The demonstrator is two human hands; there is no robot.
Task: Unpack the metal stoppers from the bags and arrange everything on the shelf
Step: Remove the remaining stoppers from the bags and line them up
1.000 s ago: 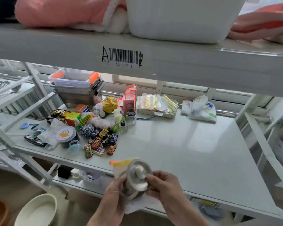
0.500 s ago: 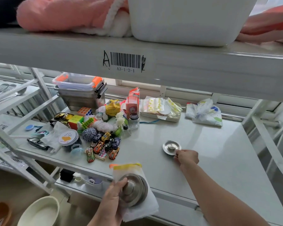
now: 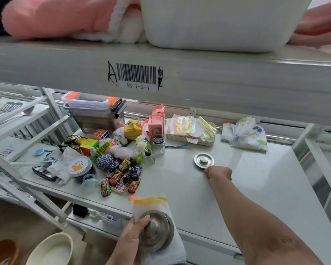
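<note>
One round metal stopper (image 3: pixel 204 160) lies flat on the grey shelf (image 3: pixel 256 188), right of the toy pile. My right hand (image 3: pixel 218 173) reaches over the shelf with curled fingers, its fingertips on the stopper's near rim. Below the shelf's front edge, my left hand (image 3: pixel 130 238) holds a stack of metal stoppers (image 3: pixel 158 229), thumb pressed on top. The stack rests against a clear plastic bag with a yellow zip strip (image 3: pixel 151 204), held in the same hand.
A heap of toy cars (image 3: pixel 122 176), puzzle cubes, yarn and a small jar (image 3: pixel 158 145) fills the shelf's left half. A tray of packets (image 3: pixel 191 129) and a crumpled bag (image 3: pixel 245 133) sit at the back. The upper shelf beam (image 3: pixel 199 73) hangs low overhead.
My right hand took one stopper from the stack and carried it out onto the shelf, where it now lies. My left hand keeps the remaining stoppers and the bag.
</note>
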